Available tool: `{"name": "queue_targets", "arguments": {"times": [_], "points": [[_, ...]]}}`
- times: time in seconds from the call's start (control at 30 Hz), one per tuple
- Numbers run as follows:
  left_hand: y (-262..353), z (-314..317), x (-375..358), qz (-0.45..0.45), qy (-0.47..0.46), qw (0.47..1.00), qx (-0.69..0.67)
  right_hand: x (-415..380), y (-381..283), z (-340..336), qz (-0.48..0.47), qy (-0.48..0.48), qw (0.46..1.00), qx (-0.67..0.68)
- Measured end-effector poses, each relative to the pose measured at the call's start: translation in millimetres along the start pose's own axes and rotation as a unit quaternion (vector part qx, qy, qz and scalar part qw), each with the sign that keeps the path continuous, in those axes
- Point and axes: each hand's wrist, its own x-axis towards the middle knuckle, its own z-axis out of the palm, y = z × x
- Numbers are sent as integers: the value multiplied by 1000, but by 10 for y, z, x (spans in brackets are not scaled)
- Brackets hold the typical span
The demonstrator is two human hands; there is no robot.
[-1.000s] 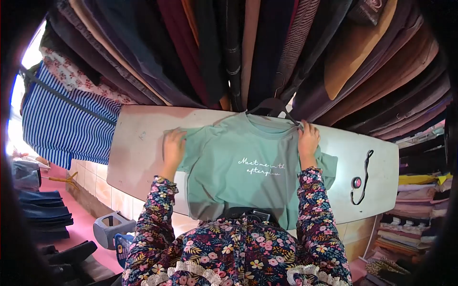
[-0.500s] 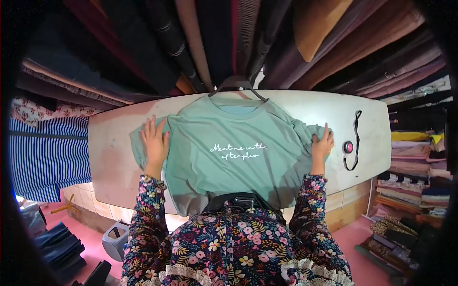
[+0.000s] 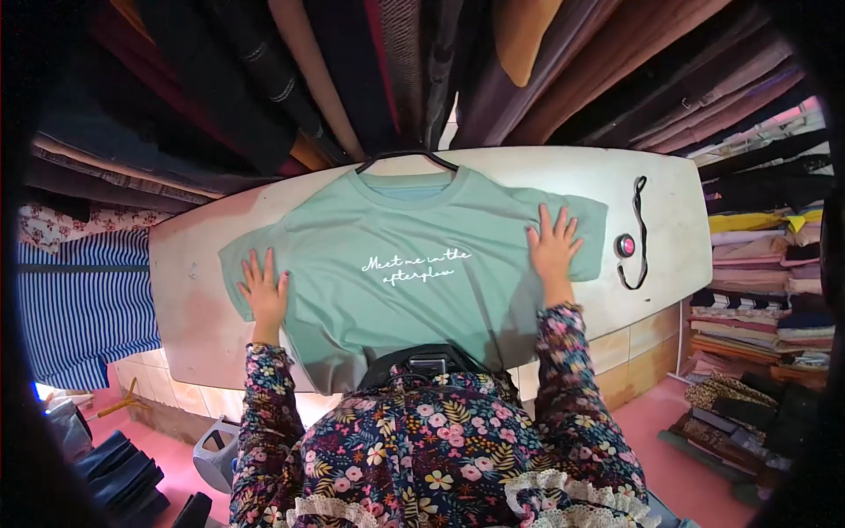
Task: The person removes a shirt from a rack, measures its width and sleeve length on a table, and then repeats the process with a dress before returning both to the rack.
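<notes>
A sage-green T-shirt point(image 3: 396, 299) with white script lettering lies front side up on a pale board, its neckline away from me. A dark hanger point(image 3: 409, 156) shows at the collar; the rest of it is hidden inside the shirt. Against the left sleeve rests my left hand point(image 3: 264, 295), palm down with fingers spread. My right hand point(image 3: 554, 249) lies flat and open where the right sleeve joins the body. Both sleeves are spread outward, and soft folds cross the chest. The hem falls toward my waist, partly hidden by my floral clothing.
On the board point(image 3: 673, 194), right of the shirt, lies a black strap point(image 3: 640, 216) with a round pink-centred piece point(image 3: 625, 245). Hanging garments point(image 3: 343, 79) crowd the far edge. Folded clothes point(image 3: 757, 290) are stacked at right, and a grey stool point(image 3: 216, 453) stands at lower left.
The right sleeve, bunched under my right hand before, is now spread flat outward. My right hand has shifted inward onto the shirt, fingers wider. The whole view has tilted slightly.
</notes>
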Motion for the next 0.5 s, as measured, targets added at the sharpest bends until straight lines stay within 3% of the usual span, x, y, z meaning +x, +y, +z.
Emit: {"name": "queue_targets", "arguments": {"times": [0.1, 0.17, 0.23, 0.27, 0.3, 0.37, 0.4, 0.43, 0.47, 0.5], "points": [[21, -152, 128, -25, -52, 998, -32, 144, 108, 195, -15, 50, 999, 4], [-234, -5, 158, -23, -18, 999, -27, 441, 443, 245, -128, 31, 981, 142], [-378, 29, 105, -36, 23, 999, -21, 497, 702, 38, 40, 160, 944, 285], [-382, -20, -9, 11, 71, 997, -41, 518, 880, -20, 105, 233, 947, 193], [-380, -74, -131, 57, 118, 990, -57, 531, 1164, -2, 85, 259, 953, 134], [-212, -50, -439, 51, 94, 992, -66, 429, 1566, 247, 145, 221, 963, -53], [-122, -38, -563, 57, 69, 992, -86, 367, 1765, 390, 58, 212, 972, -81], [-74, -53, -663, 45, 70, 993, -80, 332, 1824, 399, 60, 159, 983, -69], [-49, -65, -767, 26, -2, 999, -47, 319, 1812, 203, 30, 111, 992, 50], [-57, -87, -858, 7, -75, 997, -16, 297, 1834, 147, 26, 102, 991, 83]]}}
